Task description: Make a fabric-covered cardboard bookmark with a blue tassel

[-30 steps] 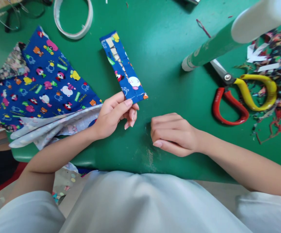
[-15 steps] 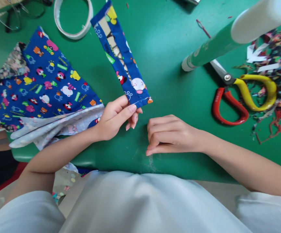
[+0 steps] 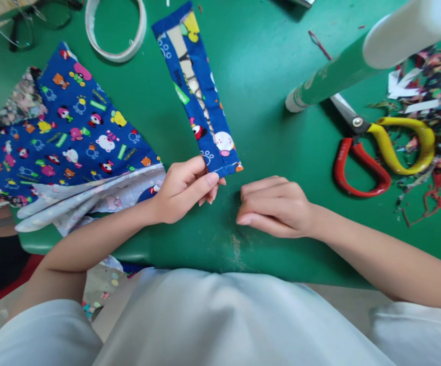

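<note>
My left hand (image 3: 184,190) pinches the near end of a narrow folded strip of blue cartoon-print fabric (image 3: 199,91), thumb on top. The strip stretches away from me over the green table (image 3: 251,76), its edges folded in with a pale lining showing along the middle. My right hand (image 3: 275,206) rests on the table just right of the left hand, fingers curled loosely under, nothing visible in it.
A stack of blue cartoon-print fabric pieces (image 3: 71,132) lies at left. A roll of white tape (image 3: 115,30) and eyeglasses (image 3: 14,23) sit at the far left. Red-and-yellow scissors (image 3: 380,147), a green-and-white tube (image 3: 357,56) and fabric scraps (image 3: 437,86) occupy the right.
The strip has unfolded to a longer length and now lies stretched farther away. My left hand shifted slightly toward me and right. My right hand's fingers uncurled briefly, then curled back.
</note>
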### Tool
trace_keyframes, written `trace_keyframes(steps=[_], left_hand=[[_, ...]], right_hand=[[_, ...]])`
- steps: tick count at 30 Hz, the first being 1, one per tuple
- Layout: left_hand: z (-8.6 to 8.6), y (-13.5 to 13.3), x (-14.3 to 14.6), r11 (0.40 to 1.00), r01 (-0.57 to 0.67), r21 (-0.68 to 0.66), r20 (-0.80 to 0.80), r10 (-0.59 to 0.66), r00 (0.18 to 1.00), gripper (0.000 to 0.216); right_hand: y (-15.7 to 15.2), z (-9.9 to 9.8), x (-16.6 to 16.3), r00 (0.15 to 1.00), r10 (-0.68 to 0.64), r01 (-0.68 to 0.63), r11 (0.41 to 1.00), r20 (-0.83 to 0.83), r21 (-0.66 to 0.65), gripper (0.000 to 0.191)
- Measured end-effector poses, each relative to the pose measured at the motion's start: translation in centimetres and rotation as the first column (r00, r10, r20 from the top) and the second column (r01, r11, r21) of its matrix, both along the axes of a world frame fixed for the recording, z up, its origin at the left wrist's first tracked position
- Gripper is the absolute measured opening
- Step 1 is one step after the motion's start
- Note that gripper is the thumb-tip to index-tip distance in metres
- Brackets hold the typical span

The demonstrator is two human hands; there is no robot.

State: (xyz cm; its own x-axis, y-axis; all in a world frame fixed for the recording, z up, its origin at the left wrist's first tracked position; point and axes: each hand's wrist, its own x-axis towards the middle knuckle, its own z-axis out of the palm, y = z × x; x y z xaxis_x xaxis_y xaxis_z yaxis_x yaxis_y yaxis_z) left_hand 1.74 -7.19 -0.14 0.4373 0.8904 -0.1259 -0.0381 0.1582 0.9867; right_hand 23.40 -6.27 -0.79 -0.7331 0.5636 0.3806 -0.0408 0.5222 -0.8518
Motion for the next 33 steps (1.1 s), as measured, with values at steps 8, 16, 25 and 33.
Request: trace_keyframes(steps=[8,16,25,33], left_hand=[[0.4,0.5,-0.2,0.935,0.173,0.309,-0.197,-0.115,0.974,0.027],[0.7,1.1,-0.4,0.860,0.342,0.379,-0.222,-0.274,0.936,0.028],[0.9,1.4,-0.5,0.784,0.498,0.369,-0.239,-0.438,0.867,0.022],[0.2,1.1,-0.3,0.859,0.418,0.295,-0.196,-0.374,0.907,0.035]], right_hand=[[-0.2,0.7,0.1,0.934,-0.324,0.346,0.926,0.151,-0.153,0.026],[0.5,0.6,0.2,0.982,-0.163,0.181,0.948,0.091,-0.261,0.028],[1.5,1.0,0.9,0.972,0.232,-0.201,0.906,0.041,-0.374,0.032],[1.8,0.8,1.0,0.949,0.312,-0.267,0.868,0.042,-0.419,0.039]])
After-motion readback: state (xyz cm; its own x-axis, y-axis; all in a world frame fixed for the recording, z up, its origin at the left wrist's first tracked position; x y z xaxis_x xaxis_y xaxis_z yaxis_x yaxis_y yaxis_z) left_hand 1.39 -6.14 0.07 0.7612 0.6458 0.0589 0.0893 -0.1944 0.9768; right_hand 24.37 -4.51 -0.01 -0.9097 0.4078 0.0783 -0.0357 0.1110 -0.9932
